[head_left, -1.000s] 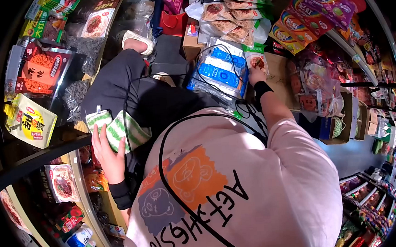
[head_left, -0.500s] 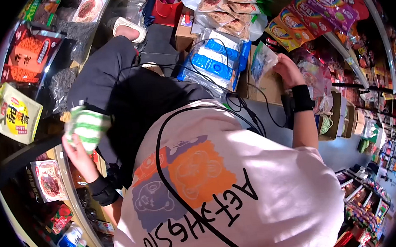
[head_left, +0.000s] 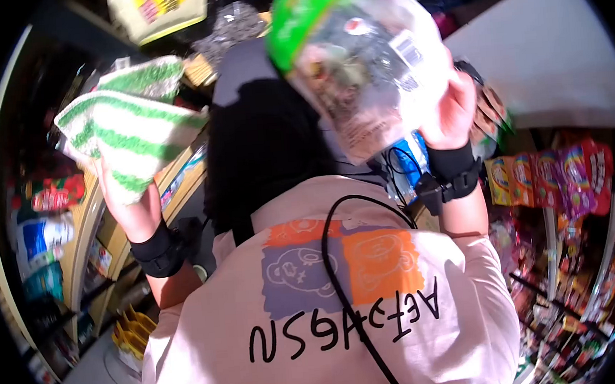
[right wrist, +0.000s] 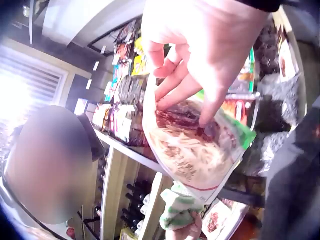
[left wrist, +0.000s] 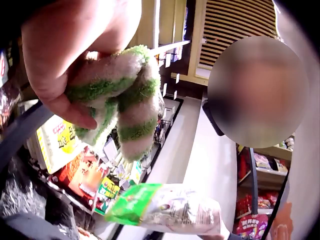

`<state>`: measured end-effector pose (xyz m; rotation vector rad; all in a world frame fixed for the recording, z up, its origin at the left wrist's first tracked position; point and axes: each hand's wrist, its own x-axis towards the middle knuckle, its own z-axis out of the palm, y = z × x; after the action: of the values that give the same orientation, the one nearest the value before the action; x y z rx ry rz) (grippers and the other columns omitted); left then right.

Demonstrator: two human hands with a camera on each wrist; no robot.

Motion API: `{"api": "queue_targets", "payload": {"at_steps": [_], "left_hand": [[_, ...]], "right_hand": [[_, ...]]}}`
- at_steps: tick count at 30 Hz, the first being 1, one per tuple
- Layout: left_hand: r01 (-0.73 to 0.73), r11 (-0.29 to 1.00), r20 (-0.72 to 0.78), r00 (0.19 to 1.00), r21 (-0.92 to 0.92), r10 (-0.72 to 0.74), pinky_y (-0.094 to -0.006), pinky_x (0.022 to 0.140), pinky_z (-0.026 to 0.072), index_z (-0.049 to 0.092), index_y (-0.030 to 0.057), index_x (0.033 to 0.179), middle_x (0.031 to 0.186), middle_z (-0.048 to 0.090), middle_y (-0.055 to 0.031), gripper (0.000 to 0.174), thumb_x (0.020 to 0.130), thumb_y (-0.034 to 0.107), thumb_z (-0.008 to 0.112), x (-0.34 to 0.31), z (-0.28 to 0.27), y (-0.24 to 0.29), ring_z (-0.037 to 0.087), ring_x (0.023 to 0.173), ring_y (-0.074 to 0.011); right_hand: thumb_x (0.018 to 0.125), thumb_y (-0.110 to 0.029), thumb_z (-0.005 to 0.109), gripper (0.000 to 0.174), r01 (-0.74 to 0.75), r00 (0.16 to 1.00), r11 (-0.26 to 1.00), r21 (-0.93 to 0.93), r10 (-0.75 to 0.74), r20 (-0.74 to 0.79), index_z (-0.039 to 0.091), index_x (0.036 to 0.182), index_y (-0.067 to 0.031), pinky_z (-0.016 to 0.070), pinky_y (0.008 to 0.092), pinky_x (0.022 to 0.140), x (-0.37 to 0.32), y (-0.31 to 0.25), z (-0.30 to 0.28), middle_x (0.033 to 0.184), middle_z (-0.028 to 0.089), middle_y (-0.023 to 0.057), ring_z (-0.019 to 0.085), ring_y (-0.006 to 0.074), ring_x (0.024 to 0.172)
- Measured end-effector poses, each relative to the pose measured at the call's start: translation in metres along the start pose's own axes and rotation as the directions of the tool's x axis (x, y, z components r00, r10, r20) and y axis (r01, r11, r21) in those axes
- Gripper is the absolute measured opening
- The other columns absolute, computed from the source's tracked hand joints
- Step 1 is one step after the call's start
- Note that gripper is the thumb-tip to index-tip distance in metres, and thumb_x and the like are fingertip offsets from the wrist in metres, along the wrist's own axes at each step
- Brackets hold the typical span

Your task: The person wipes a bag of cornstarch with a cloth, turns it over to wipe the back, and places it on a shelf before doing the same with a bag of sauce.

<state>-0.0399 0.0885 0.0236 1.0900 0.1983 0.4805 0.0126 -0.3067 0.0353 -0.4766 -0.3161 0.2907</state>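
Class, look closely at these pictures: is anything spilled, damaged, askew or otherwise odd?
Nothing looks spilled or damaged. The one oddity is a black cable looping across the pale pink printed T-shirt, where it might snag. The green and clear plastic food packet is tilted, but the right hand holds it up.

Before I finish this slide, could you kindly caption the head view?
Left hand holding a green-striped cloth, right hand holding a green-topped food packet.

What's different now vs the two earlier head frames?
Right hand picked up the green-topped packet from low on the right and raised it in front of the person. Left hand, first resting on the striped cloth, now holds it up. Wristbands stayed on.
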Motion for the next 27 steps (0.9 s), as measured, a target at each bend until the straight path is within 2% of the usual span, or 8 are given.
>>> {"api": "queue_targets", "payload": {"at_steps": [6,7,9,13,20,23,25,27], "left_hand": [[-0.185,0.916,-0.039,0.976,0.357,0.213,-0.0390,0.095,0.0388,0.033,-0.0024,0.135,0.129,0.042,-0.0166,0.048,0.095,0.023,0.043,-0.020,-0.002,0.007,0.048,0.114,-0.0264],[-0.301,0.674,0.074,0.936,0.675,0.344,-0.0396,0.096,0.0372,0.038,-0.0013,0.130,0.126,0.045,-0.0166,0.044,0.094,0.023,0.044,-0.019,-0.008,-0.002,0.048,0.113,-0.0268],[-0.295,0.788,0.107,0.953,0.540,0.284,-0.0399,0.098,0.0350,0.044,-0.0002,0.117,0.126,0.048,-0.0176,0.030,0.093,0.018,0.045,-0.014,-0.012,-0.027,0.047,0.115,-0.0278],[-0.772,0.351,0.715,0.629,0.530,0.306,-0.0429,0.096,0.0360,0.047,0.0012,0.099,0.122,0.050,-0.0204,0.025,0.077,0.007,0.057,0.003,0.017,-0.051,0.049,0.110,-0.0383],[-0.866,0.319,0.917,0.398,0.385,-0.025,-0.0431,0.100,0.0337,0.046,0.0072,0.117,0.122,0.048,-0.0131,0.045,0.077,0.016,0.064,-0.010,0.066,-0.108,0.041,0.120,-0.0324],[-0.904,0.314,0.956,0.285,0.292,-0.068,-0.0427,0.103,0.0316,0.044,0.0102,0.124,0.120,0.048,-0.0110,0.053,0.076,0.020,0.065,-0.021,0.072,-0.115,0.040,0.123,-0.0295],[-0.939,0.233,0.962,0.222,0.255,-0.159,-0.0427,0.103,0.0320,0.043,0.0105,0.125,0.120,0.048,-0.0102,0.057,0.075,0.023,0.066,-0.026,0.071,-0.114,0.040,0.123,-0.0284],[-0.945,0.221,0.967,0.215,0.241,-0.136,-0.0426,0.103,0.0334,0.044,0.0097,0.125,0.120,0.048,-0.0097,0.060,0.072,0.024,0.067,-0.018,0.067,-0.120,0.040,0.123,-0.0277]], "right_hand": [[0.093,-0.009,0.038,0.013,-0.421,0.896,0.876,-0.235,0.360,-0.262,0.050,0.097,-0.0054,0.0512,0.0323,0.082,0.051,0.113,-0.046,0.097,0.060,0.0069,0.060,0.0159,0.091],[0.093,-0.009,0.038,0.013,-0.479,0.861,0.844,-0.240,0.399,-0.315,0.050,0.096,-0.0055,0.0512,0.0314,0.081,0.046,0.126,-0.054,0.097,0.060,0.0059,0.061,0.0138,0.091],[0.093,-0.009,0.038,0.013,-0.461,0.872,0.869,-0.179,0.406,-0.274,0.050,0.096,-0.0057,0.0513,0.0314,0.081,0.037,0.138,-0.065,0.098,0.060,0.0061,0.061,0.0134,0.092],[0.092,-0.009,0.037,0.014,-0.371,0.902,0.885,-0.280,0.272,-0.335,0.050,0.094,-0.0054,0.0527,0.0307,0.075,0.033,0.132,-0.059,0.095,0.062,0.0074,0.062,0.0148,0.087],[0.093,-0.018,0.038,0.020,-0.304,0.887,0.942,-0.145,0.224,-0.403,0.051,0.101,-0.0053,0.0497,0.0280,0.074,0.016,0.129,-0.085,0.098,0.061,0.0047,0.061,0.0124,0.085],[0.095,-0.025,0.037,0.031,-0.481,0.859,0.829,0.284,0.510,-0.034,0.051,0.114,-0.0052,0.0481,0.0272,0.074,0.013,0.135,-0.079,0.099,0.061,0.0029,0.060,0.0113,0.083],[0.097,-0.033,0.035,0.039,-0.475,0.777,0.878,0.062,0.451,-0.439,0.048,0.123,-0.0065,0.0478,0.0280,0.075,0.006,0.147,-0.069,0.101,0.061,0.0031,0.060,0.0134,0.084],[0.097,-0.032,0.033,0.039,-0.458,0.795,0.885,0.082,0.449,-0.407,0.048,0.123,-0.0067,0.0478,0.0277,0.076,0.005,0.152,-0.079,0.104,0.062,0.0040,0.060,0.0150,0.087]]}}
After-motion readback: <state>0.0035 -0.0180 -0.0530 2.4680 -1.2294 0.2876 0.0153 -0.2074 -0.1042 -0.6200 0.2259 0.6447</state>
